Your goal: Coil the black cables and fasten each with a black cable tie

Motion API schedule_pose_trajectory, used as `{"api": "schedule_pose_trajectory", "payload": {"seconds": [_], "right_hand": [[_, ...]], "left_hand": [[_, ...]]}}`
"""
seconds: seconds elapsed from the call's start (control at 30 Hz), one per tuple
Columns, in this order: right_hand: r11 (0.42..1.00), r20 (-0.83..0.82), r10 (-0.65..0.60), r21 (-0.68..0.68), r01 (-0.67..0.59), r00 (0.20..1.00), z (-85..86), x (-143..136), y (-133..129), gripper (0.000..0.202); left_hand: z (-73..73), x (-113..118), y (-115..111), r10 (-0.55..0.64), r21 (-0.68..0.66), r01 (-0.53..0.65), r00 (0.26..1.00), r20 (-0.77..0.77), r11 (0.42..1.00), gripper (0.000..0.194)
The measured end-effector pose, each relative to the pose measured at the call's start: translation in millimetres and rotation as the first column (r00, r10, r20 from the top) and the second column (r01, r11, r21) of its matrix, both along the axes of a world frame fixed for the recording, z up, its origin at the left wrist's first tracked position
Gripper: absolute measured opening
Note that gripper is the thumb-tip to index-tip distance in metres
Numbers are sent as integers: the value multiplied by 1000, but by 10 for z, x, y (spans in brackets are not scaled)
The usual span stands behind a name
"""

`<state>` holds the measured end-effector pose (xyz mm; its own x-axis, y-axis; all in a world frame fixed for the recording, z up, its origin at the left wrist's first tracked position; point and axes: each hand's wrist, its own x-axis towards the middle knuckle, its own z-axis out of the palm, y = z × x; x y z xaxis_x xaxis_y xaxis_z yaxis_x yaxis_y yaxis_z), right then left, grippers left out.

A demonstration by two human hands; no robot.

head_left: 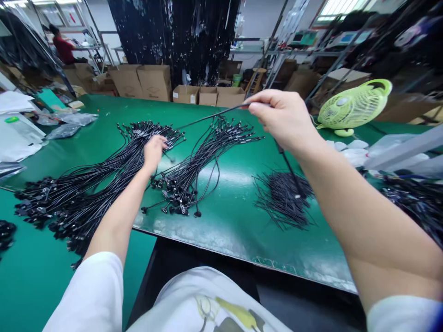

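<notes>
My right hand (277, 113) is raised above the table, its thumb and fingers pinching a black cable (211, 115). One part of the cable stretches left toward the large bundle, and another hangs below the hand over the short black strips (285, 198). My left hand (154, 150) is at the upper end of the large bundle of black cables (114, 173), its fingers bent; what they hold, if anything, is too small to tell. Between my hands a smaller cable bundle (194, 168) lies on the green table (228, 221).
A light green fan (355, 108) stands at the back right, near plastic bags (398, 150). More black cables lie at the right edge. Cardboard boxes (155, 83) line the far side. A person in red (64, 46) sits at the far left.
</notes>
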<state>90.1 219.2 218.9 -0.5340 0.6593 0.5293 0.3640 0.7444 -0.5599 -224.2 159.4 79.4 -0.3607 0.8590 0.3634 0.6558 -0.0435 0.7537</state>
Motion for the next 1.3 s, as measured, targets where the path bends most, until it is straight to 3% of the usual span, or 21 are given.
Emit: {"api": "schedule_pose_trajectory", "payload": {"seconds": [0.07, 0.1, 0.2, 0.3, 0.4, 0.47, 0.53, 0.6, 0.7, 0.83, 0.93, 1.0, 1.03, 1.1, 1.17, 1.23, 1.3], "right_hand": [[976, 166, -182, 146, 159, 969, -77, 196, 61, 37], [952, 224, -271, 208, 225, 936, -149, 315, 96, 37], [867, 269, -464, 330, 372, 844, -385, 744, 228, 40], [817, 323, -545, 413, 403, 774, -626, 1148, 347, 41], [864, 471, -480, 402, 304, 740, -918, 1284, 246, 37], [917, 589, -373, 350, 190, 717, -1095, 1197, -26, 30], [966, 696, -204, 257, 27, 689, -1197, 1028, -421, 23], [978, 747, -13, 148, -147, 664, -1197, 849, -830, 20], [950, 751, 143, 79, -302, 645, -1047, 697, -1240, 22], [956, 724, 106, 113, -269, 682, -856, 795, -1347, 24], [965, 707, 89, 113, -236, 701, -847, 905, -1346, 25], [966, 692, 110, 96, -242, 713, -854, 913, -1369, 25], [969, 682, 104, 95, -230, 724, -848, 899, -1379, 26], [979, 665, 42, 121, -164, 745, -817, 863, -1359, 26], [982, 652, -72, 178, -61, 755, -799, 865, -1250, 29], [976, 641, -150, 218, 8, 752, -852, 950, -1053, 33], [975, 617, -178, 218, 51, 767, -1005, 1118, -831, 36]], "left_hand": [[320, -270, -102, 82, 91, -82, 997, 5, 993, 38], [455, -399, -171, 59, 81, -58, 998, -3, 995, 34], [663, -664, -437, -82, -95, 81, 997, -11, 992, 15], [603, -675, -716, -160, -268, 165, 986, 41, 949, 14], [430, -391, -920, -170, -294, 237, 957, 235, 926, 24], [317, -40, -1009, -192, -249, 369, 824, 533, 895, 25], [232, 391, -1080, -241, -200, 515, 664, 708, 833, 28], [185, 812, -1144, -311, -143, 589, 599, 738, 795, 31], [167, 1235, -1218, -396, -117, 616, 629, 669, 779, 27], [178, 1374, -1247, -449, -217, 623, 724, 524, 751, 24], [189, 1433, -1272, -507, -225, 564, 820, 265, 795, 25], [193, 1537, -1310, -564, -189, 574, 819, 105, 797, 26], [191, 1603, -1335, -613, -206, 614, 786, 79, 762, 28], [178, 1724, -1390, -695, -293, 705, 702, 156, 646, 30], [154, 1780, -1442, -684, -354, 748, 660, 310, 562, 30], [134, 1742, -1484, -591, -337, 764, 641, 490, 550, 30], [142, 1621, -1523, -463, -244, 792, 542, 701, 559, 29]]}}
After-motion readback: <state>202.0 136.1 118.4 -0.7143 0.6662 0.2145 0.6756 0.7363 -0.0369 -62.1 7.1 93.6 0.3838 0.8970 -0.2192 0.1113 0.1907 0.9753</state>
